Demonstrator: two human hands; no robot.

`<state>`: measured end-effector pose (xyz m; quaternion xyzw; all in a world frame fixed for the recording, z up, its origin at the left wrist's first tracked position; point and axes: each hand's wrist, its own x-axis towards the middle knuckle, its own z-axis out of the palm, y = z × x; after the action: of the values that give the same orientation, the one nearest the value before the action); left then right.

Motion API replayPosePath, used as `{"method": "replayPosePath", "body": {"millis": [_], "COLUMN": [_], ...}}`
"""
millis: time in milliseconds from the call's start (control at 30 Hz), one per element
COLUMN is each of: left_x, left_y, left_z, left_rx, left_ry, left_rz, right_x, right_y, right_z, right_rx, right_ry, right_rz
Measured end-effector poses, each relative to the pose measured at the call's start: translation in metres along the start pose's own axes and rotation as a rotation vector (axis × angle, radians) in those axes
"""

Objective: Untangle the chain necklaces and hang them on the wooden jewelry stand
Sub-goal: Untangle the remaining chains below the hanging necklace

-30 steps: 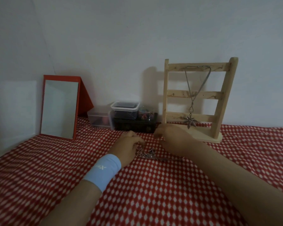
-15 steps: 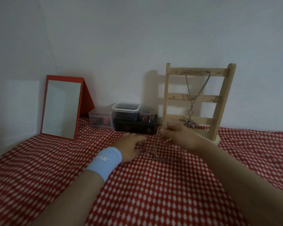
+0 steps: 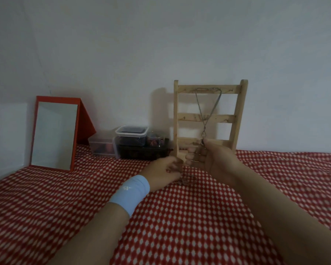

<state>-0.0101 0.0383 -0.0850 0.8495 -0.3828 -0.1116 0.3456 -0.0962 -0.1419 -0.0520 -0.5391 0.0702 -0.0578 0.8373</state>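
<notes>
Lifted since a second ago, my right hand (image 3: 214, 159), centre frame, curls round strands of the tangled chain necklaces (image 3: 187, 181), pulling them up to work them loose while my left hand (image 3: 162, 173) pinches the rest down on the checked cloth (image 3: 180, 217); one hung necklace (image 3: 199, 106) already drapes the wooden jewelry stand (image 3: 239, 111) behind.

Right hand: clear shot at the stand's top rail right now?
Probably yes: right hand is low in front of the stand, nothing between it and the top rail; the hung necklace occupies only its middle.
</notes>
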Motion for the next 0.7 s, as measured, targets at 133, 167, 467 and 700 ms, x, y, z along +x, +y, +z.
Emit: {"method": "replayPosePath", "body": {"millis": [133, 167, 467, 700], "left_x": [0.007, 0.008, 0.007, 0.001], "left_y": [0.01, 0.008, 0.008, 0.016], "left_z": [0.013, 0.014, 0.009, -0.004], "left_rx": [0.147, 0.177, 0.328, 0.467], "left_ry": [-0.066, -0.055, -0.09, -0.247], "left_rz": [0.028, 0.038, 0.008, -0.077], "right_x": [-0.001, -0.002, -0.014, -0.009], "right_y": [-0.006, -0.008, -0.009, 0.003], "right_z": [-0.014, -0.019, -0.049, -0.062], "right_rx": [-0.045, -0.082, -1.037, -1.279], "right_ry": [0.045, 0.064, 0.217, 0.149], "right_rz": [-0.041, -0.05, -0.248, -0.092]}}
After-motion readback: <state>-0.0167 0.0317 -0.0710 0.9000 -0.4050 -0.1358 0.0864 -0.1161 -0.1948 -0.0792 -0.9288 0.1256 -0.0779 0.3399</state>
